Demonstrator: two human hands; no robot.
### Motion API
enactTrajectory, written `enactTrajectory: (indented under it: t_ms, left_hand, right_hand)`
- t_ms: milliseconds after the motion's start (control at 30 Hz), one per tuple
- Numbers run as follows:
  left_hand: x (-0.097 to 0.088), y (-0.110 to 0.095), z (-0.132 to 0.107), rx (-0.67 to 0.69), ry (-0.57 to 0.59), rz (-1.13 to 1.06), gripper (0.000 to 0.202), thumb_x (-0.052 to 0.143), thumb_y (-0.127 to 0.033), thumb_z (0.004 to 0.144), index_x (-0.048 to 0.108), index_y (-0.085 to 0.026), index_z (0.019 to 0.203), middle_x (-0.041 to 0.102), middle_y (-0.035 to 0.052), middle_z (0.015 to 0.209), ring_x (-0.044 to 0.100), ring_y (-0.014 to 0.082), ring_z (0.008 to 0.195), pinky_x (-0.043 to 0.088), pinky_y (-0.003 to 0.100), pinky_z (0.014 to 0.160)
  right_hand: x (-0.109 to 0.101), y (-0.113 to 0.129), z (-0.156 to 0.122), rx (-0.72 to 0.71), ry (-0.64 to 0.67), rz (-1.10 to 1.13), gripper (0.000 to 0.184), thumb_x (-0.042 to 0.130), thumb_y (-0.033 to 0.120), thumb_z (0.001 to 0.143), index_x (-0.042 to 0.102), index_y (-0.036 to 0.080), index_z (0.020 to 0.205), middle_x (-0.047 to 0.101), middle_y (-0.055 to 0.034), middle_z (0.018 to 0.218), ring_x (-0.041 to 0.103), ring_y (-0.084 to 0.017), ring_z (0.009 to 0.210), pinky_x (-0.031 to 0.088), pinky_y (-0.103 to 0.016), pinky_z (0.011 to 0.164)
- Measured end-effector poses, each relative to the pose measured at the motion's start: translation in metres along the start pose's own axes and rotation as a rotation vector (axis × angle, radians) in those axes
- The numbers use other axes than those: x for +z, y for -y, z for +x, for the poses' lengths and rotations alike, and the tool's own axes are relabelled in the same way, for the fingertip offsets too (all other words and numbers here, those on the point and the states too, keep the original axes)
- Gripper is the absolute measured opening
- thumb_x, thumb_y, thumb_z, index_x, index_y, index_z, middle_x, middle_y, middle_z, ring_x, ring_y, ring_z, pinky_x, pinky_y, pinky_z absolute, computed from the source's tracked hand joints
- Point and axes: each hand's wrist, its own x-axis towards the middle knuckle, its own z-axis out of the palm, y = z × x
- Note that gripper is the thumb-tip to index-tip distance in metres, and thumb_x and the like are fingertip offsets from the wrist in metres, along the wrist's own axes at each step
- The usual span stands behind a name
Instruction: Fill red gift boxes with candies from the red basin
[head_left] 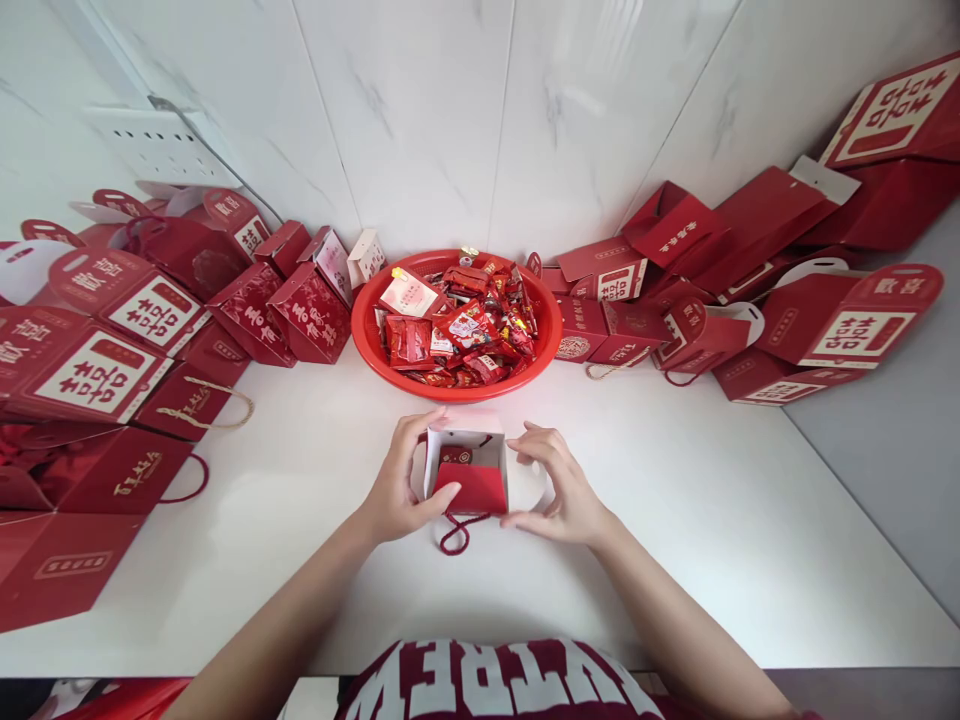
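Observation:
A small red gift box (pixel 466 478) with a white inside stands open on the white table (pixel 675 500), close to me. A red packet lies inside it and a red cord loop (pixel 454 535) hangs from its front. My left hand (pixel 401 480) grips the box's left side, thumb on the red front flap. My right hand (pixel 559 485) curls around the right side, fingers on the top edge and thumb near the lower corner. Just behind the box sits a red round basin (pixel 367 335) heaped with red wrapped sweets (pixel 457 330).
Many red gift boxes (pixel 112 370) and bags are piled along the left edge and back left. More folded red boxes (pixel 750 300) lie along the back right by the marble wall. A grey surface (pixel 885 450) borders the table on the right.

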Motion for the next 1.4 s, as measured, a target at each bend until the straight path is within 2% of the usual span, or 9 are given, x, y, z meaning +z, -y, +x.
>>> enactTrajectory:
  t_ms: [100,200,367,500,700,867,1067,1167,1400]
  left_hand:
    - [0.010,-0.004,-0.007,-0.046,-0.076,-0.044,0.076,0.066,-0.023,0.083,0.031,-0.023,0.150,0.040,0.0154,0.142,0.043,0.0315,0.135,0.039,0.052,0.114]
    - [0.017,-0.006,-0.010,-0.086,-0.122,-0.101,0.076,0.062,-0.023,0.087,0.024,-0.024,0.154,0.031,0.0158,0.154,0.033,0.0326,0.144,0.034,0.053,0.118]
    - [0.019,-0.003,-0.013,-0.083,-0.082,-0.147,0.080,0.062,-0.021,0.087,0.021,-0.026,0.155,0.029,0.0146,0.158,0.034,0.0330,0.145,0.038,0.051,0.117]
    - [0.016,-0.001,-0.016,-0.043,-0.087,-0.124,0.090,0.069,-0.020,0.080,0.020,-0.026,0.156,0.028,0.0143,0.157,0.032,0.0360,0.146,0.035,0.053,0.118]
    - [0.015,0.001,-0.018,-0.010,-0.013,-0.150,0.091,0.070,-0.026,0.078,0.023,-0.023,0.155,0.036,0.0171,0.147,0.041,0.0361,0.137,0.039,0.056,0.113]
    - [0.013,0.008,-0.013,0.109,0.012,-0.086,0.088,0.078,-0.037,0.071,0.038,-0.022,0.147,0.050,0.0159,0.133,0.052,0.0351,0.122,0.045,0.056,0.105]
    - [0.003,0.008,-0.006,0.152,0.134,0.077,0.088,0.076,-0.058,0.070,0.044,-0.026,0.146,0.051,0.0146,0.127,0.051,0.0344,0.118,0.046,0.052,0.101]
    - [-0.001,0.006,-0.004,0.166,0.168,0.072,0.087,0.075,-0.062,0.069,0.046,-0.026,0.143,0.051,0.0144,0.124,0.053,0.0339,0.115,0.048,0.051,0.099]
    - [0.007,0.004,-0.007,0.187,0.294,0.037,0.087,0.060,-0.073,0.077,0.043,-0.022,0.145,0.046,0.0191,0.140,0.047,0.0384,0.130,0.042,0.054,0.109]
  right_hand:
    - [0.010,0.003,-0.006,0.116,-0.130,0.017,0.076,0.074,0.047,0.083,0.036,0.028,0.146,0.053,-0.0150,0.130,0.052,-0.032,0.123,0.046,-0.057,0.104]
    - [0.020,0.011,-0.007,0.260,-0.151,0.121,0.082,0.064,0.046,0.090,0.019,0.025,0.155,0.029,-0.0169,0.158,0.031,-0.034,0.146,0.034,-0.059,0.115]
    - [0.025,0.020,-0.005,0.337,-0.025,0.392,0.085,0.054,0.044,0.097,-0.002,0.026,0.158,0.030,-0.0158,0.159,0.038,-0.028,0.144,0.037,-0.051,0.116]
    - [0.022,0.020,-0.005,0.218,-0.030,0.329,0.089,0.060,0.047,0.093,0.004,0.026,0.159,0.038,-0.0148,0.151,0.039,-0.030,0.142,0.033,-0.054,0.117]
    - [0.022,0.008,-0.013,0.146,0.011,0.305,0.117,0.069,0.075,0.071,0.011,0.026,0.159,0.036,-0.0170,0.150,0.042,-0.037,0.136,0.038,-0.057,0.112]
    - [0.021,0.000,-0.015,0.145,0.022,0.296,0.116,0.066,0.079,0.070,0.012,0.027,0.159,0.047,-0.0162,0.141,0.050,-0.035,0.129,0.041,-0.055,0.108]
    - [0.018,0.001,-0.011,0.127,0.137,0.166,0.118,0.047,0.089,0.072,0.002,0.026,0.161,0.043,-0.0168,0.148,0.045,-0.036,0.132,0.038,-0.056,0.110]
    - [0.018,0.005,-0.009,0.109,0.169,0.164,0.110,0.035,0.089,0.078,0.000,0.025,0.161,0.038,-0.0162,0.153,0.041,-0.035,0.136,0.038,-0.055,0.111]
    - [0.017,0.012,-0.004,0.153,0.206,0.143,0.062,0.043,0.061,0.097,0.039,0.028,0.150,0.038,-0.0112,0.154,0.037,-0.030,0.142,0.036,-0.051,0.116]
